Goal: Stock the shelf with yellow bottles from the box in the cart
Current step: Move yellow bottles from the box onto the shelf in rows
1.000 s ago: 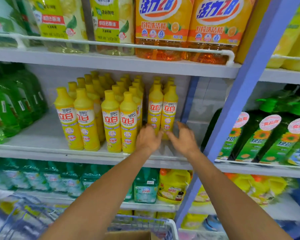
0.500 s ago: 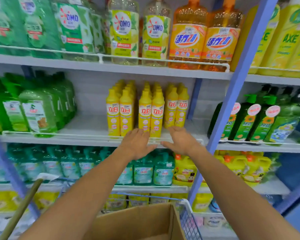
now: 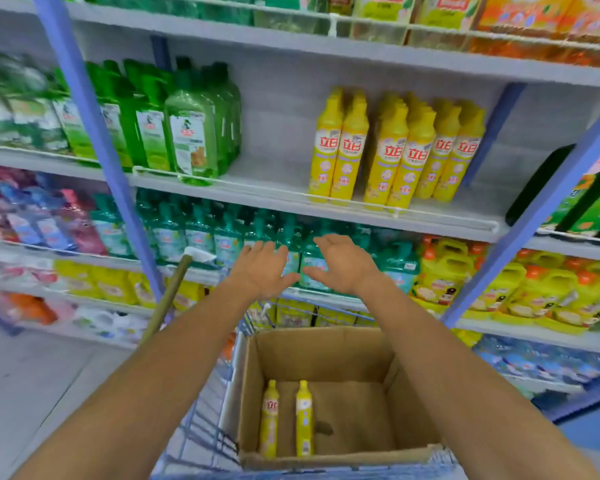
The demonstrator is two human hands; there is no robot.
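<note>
Shop shelving [image 3: 274, 192] stands behind the box [image 3: 326, 351] in the cart [image 3: 201, 431]. Above the box, my left hand [image 3: 262, 271] and right hand [image 3: 343, 266] hover empty, fingers spread. Two yellow bottles [image 3: 269, 417] lie in the box's left half, below both hands.

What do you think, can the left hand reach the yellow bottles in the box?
Probably yes: the left hand is open and empty, the box is open on top, and nothing covers the yellow bottles.
</note>
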